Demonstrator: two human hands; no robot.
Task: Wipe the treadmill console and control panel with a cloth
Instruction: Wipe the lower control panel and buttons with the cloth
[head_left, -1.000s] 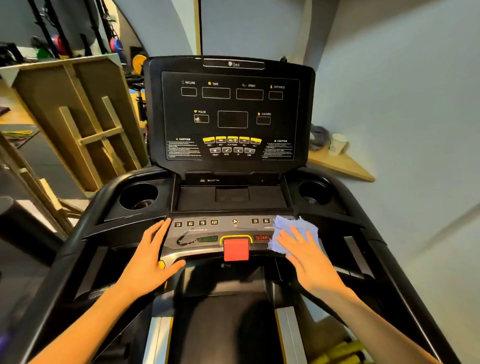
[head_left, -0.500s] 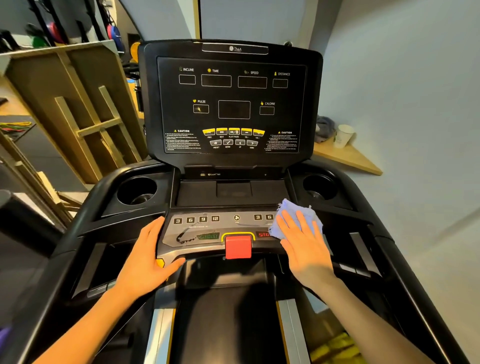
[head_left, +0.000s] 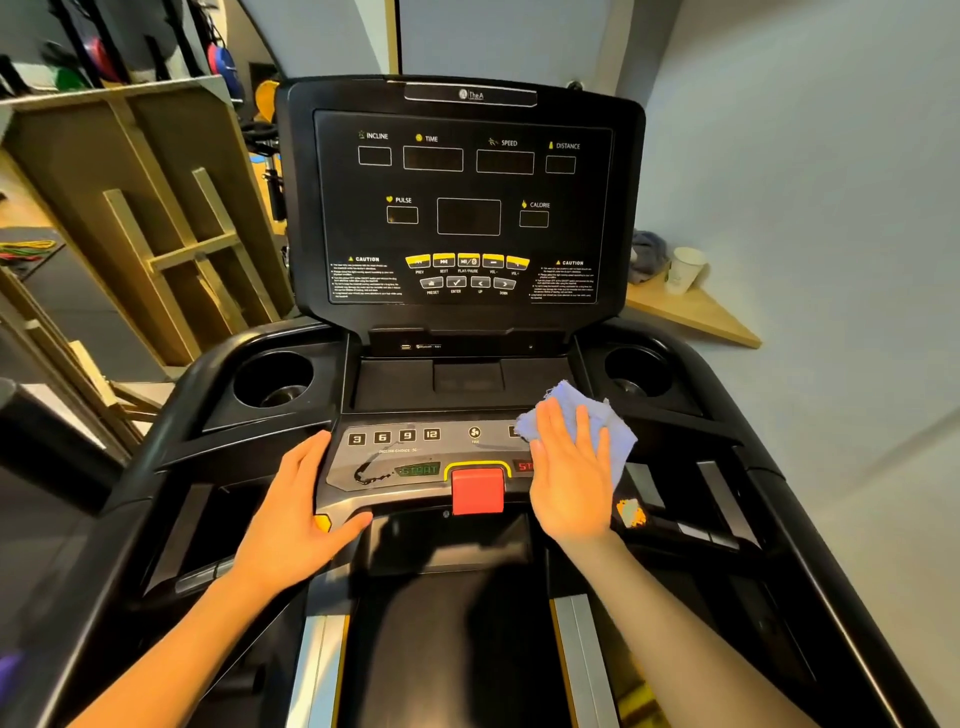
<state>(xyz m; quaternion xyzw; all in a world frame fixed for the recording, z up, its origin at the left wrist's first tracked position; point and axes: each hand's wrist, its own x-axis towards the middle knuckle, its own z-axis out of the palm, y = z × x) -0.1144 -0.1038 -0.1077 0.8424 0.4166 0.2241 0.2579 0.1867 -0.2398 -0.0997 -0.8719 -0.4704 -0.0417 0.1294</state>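
Note:
The black treadmill console (head_left: 462, 202) stands upright ahead, its display dark. Below it lies the grey control panel (head_left: 415, 457) with number keys, a START key and a red stop button (head_left: 477, 491). My right hand (head_left: 571, 473) lies flat on a light blue cloth (head_left: 602, 415), pressing it onto the panel's right side and covering the keys there. My left hand (head_left: 296, 509) grips the panel's left edge, thumb under the front lip. A dark smear (head_left: 371, 473) shows left of the START key.
Two cup holders (head_left: 272, 379) (head_left: 636, 371) flank the tray under the console. A wooden shelf (head_left: 691, 312) on the right wall holds a paper cup (head_left: 685, 270) and a grey bundle. Wooden frames (head_left: 156, 223) lean at the left.
My right hand has slid the cloth leftward and slightly up over the panel's right keys. The left hand has kept its hold on the panel's edge.

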